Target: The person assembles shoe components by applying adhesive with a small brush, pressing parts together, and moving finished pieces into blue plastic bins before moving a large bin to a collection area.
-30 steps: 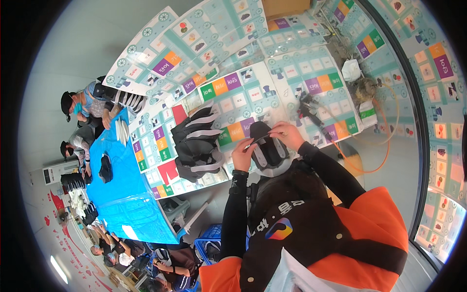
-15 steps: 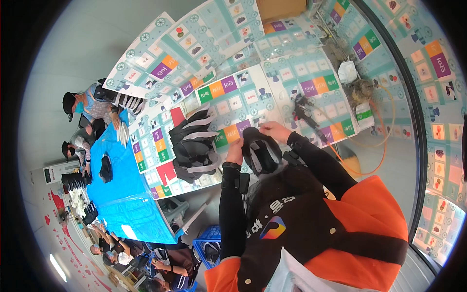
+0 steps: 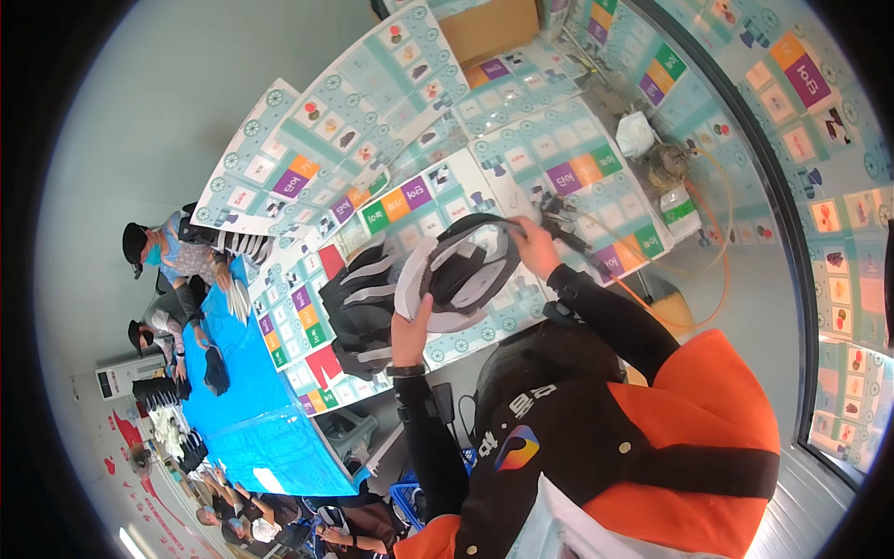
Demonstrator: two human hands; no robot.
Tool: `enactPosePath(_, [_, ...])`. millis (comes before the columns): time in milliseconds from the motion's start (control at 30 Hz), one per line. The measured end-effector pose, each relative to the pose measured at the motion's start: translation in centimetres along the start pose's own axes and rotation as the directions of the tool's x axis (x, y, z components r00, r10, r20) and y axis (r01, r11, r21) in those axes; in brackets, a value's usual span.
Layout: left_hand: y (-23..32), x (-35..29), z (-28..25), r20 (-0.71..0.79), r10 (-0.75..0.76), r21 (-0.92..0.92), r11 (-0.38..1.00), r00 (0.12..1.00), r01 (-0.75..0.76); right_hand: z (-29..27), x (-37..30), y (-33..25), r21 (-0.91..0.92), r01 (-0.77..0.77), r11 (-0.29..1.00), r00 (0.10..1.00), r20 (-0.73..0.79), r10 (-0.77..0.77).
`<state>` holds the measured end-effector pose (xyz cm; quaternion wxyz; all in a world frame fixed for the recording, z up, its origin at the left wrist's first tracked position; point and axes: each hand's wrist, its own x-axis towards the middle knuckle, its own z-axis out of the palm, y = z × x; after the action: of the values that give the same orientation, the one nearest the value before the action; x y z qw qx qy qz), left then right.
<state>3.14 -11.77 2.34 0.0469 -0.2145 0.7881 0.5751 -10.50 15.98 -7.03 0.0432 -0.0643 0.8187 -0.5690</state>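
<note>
Between both hands I hold a black-and-grey cap-like piece [image 3: 452, 279], tilted so that its open inside and pale grey band show. My left hand [image 3: 411, 337] grips the pale band at the near left side, thumb up along it. With its fingers closed on the black edge, my right hand [image 3: 535, 250] holds the far right side. Just left of the held piece, a pile of similar black pieces [image 3: 358, 312] with pale grey strips lies on the patterned table [image 3: 447, 349].
A dark hand tool [image 3: 563, 222] lies right of my hands, near an orange hose [image 3: 652, 307]. A cardboard box [image 3: 494, 33] stands at the back. To the left, people work along a blue-covered table [image 3: 242, 410], where a dark cap-like piece [image 3: 216, 371] sits.
The held piece has been turned and spread, so its pale band and inside now show. My left hand has moved left and nearer me; the view has shifted slightly.
</note>
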Motion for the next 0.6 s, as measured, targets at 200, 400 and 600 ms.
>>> enactPosePath(200, [4.1,3.2,5.5,-0.112,0.216,0.601,0.792,0.970,-0.107,-4.2,-1.5,8.8,-0.684,0.128,0.719,0.984,0.181,-0.003])
enactPosePath(400, [6.5,5.4,11.4,0.005,0.350,0.704,0.664,0.937,-0.252,-6.5,0.4,14.9,-0.836,0.071,0.544,0.997,0.072,-0.019])
enactPosePath(600, [8.0,5.7,13.3,0.068,0.149,0.732,0.664,0.986,-0.151,-8.1,2.7,10.9,-0.752,-0.073,0.656,0.983,0.057,0.174])
